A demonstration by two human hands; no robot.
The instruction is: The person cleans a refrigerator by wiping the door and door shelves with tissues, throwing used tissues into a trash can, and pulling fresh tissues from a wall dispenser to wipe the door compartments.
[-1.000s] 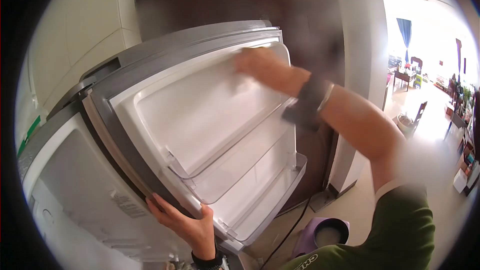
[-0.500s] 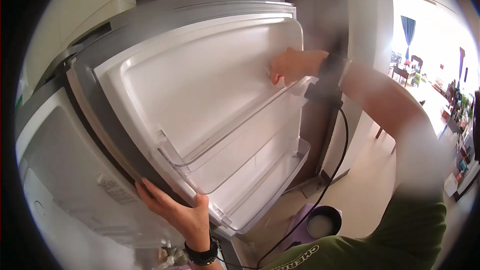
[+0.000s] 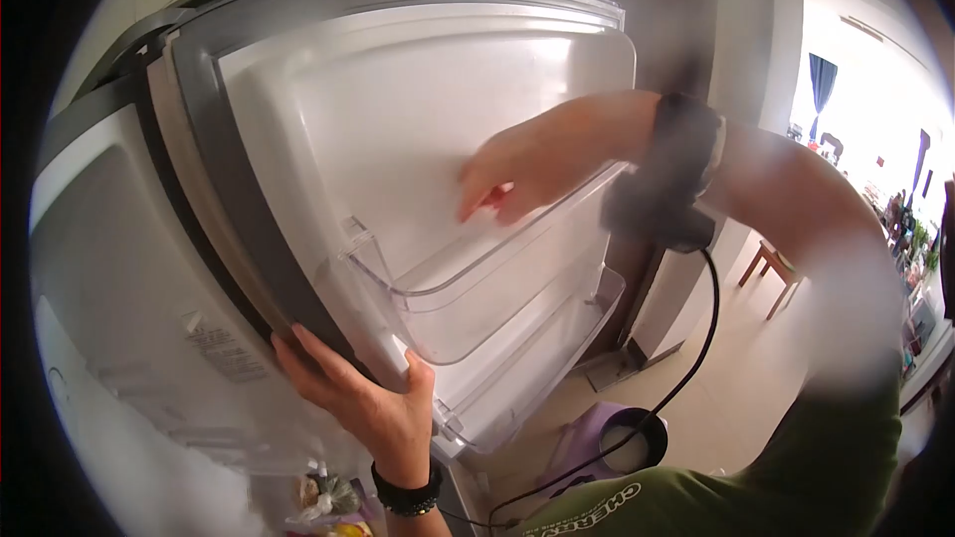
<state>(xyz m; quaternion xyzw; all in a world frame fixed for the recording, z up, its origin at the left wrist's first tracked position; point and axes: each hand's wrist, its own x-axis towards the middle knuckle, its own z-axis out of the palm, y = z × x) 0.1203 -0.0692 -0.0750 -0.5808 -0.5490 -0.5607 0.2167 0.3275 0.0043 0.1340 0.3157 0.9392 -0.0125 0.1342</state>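
Note:
The refrigerator door (image 3: 388,99) stands open, its white inner panel facing me. My left hand (image 3: 368,413) grips the door's lower left edge, thumb on the inner side and fingers over the grey rim. Against the white panel, just above the clear upper door shelf (image 3: 497,288), is my right hand (image 3: 527,169). Its fingers are curled in, and whatever they may hold is hidden. A clear lower door shelf (image 3: 547,363) sits beneath. Both door shelves look bare.
The white fridge interior (image 3: 99,268) lies at left, with bagged items (image 3: 333,495) low down. A black cable (image 3: 711,328) hangs from a dark device (image 3: 662,199) at my right wrist. On the floor are a purple stand (image 3: 577,443) with a dark round bowl (image 3: 652,438), and a wooden stool (image 3: 771,264).
My right hand has moved left and down across the inner panel, toward the upper shelf's left end. My left hand keeps its hold on the door edge. The view has shifted slightly.

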